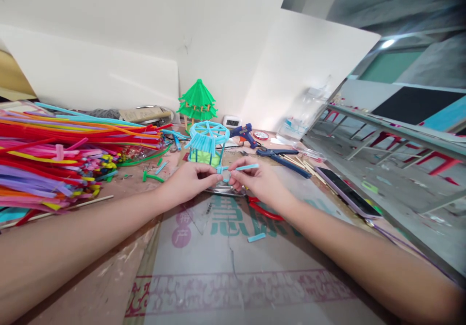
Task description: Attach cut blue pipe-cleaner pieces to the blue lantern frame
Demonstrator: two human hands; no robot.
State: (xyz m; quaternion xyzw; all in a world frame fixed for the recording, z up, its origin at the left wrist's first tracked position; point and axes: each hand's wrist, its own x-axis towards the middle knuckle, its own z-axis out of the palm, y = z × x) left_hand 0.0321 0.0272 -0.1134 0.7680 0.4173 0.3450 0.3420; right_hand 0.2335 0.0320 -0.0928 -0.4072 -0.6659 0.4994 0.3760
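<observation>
My left hand (192, 183) pinches one end of a short light-blue pipe cleaner (220, 170) between thumb and forefinger. Facing it, my right hand (257, 178) is closed on another light-blue pipe cleaner (247, 167), whose free end sticks out to the right. Whether the two pieces are joined I cannot tell. Just behind the fingers stands a small pavilion (207, 136) with a light-blue roof and a green base. Under the hands shows the rim of a shiny metal plate (227, 193). Red-handled scissors (267, 211) lie partly hidden below my right hand.
Bundles of colourful pipe cleaners (73, 145) fill the left side. Behind are a green-roofed pavilion (198, 102), a small digital clock (232, 121) and a blue glue gun (244, 133). Blue pliers (284, 160) and a phone (345, 191) lie right; a blue scrap (257, 237) lies in front.
</observation>
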